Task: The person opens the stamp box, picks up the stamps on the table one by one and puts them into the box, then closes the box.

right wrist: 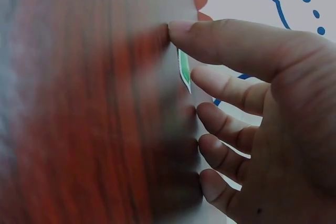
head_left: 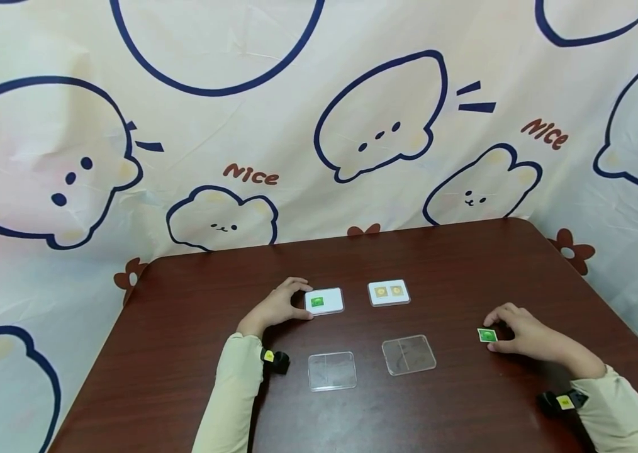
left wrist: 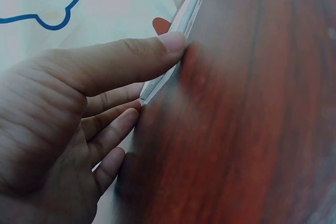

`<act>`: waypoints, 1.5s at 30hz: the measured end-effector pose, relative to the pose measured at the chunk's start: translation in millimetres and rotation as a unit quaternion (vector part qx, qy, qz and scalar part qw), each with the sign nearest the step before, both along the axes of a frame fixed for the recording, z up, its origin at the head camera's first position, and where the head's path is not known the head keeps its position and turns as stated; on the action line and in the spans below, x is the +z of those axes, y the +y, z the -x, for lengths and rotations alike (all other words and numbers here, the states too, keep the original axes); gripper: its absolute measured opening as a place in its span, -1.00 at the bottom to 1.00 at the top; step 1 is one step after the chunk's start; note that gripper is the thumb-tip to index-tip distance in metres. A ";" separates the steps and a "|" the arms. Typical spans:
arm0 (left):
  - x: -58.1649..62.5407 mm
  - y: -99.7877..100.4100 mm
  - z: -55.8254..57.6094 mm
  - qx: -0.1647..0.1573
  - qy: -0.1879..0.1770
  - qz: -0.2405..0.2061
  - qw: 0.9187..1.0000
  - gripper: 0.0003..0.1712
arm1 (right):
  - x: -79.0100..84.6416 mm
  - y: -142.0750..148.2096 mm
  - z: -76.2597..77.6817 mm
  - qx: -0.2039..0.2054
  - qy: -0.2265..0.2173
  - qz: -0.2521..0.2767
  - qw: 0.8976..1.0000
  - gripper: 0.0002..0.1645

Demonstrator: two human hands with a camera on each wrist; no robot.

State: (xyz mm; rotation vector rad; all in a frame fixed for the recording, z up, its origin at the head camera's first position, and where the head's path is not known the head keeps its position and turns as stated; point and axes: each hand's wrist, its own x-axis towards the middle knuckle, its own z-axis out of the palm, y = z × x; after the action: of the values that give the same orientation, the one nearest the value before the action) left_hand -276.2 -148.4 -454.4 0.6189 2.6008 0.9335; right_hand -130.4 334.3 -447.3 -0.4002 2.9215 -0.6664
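My left hand (head_left: 275,308) grips the left end of a flat case (head_left: 331,301) with a white base and a small green square at its left half. In the left wrist view the thumb (left wrist: 173,41) presses that case's near edge, with the other fingers around the far side. At the right, my right hand (head_left: 528,335) holds a small green square card (head_left: 487,335) with a white border between thumb and forefinger, close over the table. The right wrist view shows this card (right wrist: 184,69) nearly edge-on, the thumb's tip at the tabletop.
A second white case (head_left: 389,292) with two tan squares lies right of the first. Nearer me are two transparent trays, one on the left (head_left: 332,371) and one slightly tilted on the right (head_left: 408,355). The brown table (head_left: 183,377) meets a patterned curtain (head_left: 296,126) behind.
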 end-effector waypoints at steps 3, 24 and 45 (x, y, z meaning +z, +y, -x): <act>0.4 -0.5 -0.6 0.001 0.003 0.001 1.000 -0.28 | -1.2 -2.5 0.5 -0.002 0.003 -0.002 1.000 -0.60; -0.7 0.8 -0.2 0.004 -0.003 0.001 1.000 -0.28 | -3.9 -1.3 -2.1 -0.007 0.007 -0.010 1.000 -0.73; -0.2 0.1 0.4 0.001 -0.001 0.002 1.000 -0.28 | -6.5 -2.8 -1.0 0.025 0.036 0.015 0.999 -0.81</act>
State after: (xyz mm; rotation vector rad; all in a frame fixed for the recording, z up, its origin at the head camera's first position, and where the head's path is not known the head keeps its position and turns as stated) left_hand -276.6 -148.3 -454.5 0.6134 2.6018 0.9296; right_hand -129.4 331.6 -453.7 -0.5100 2.9602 -0.7030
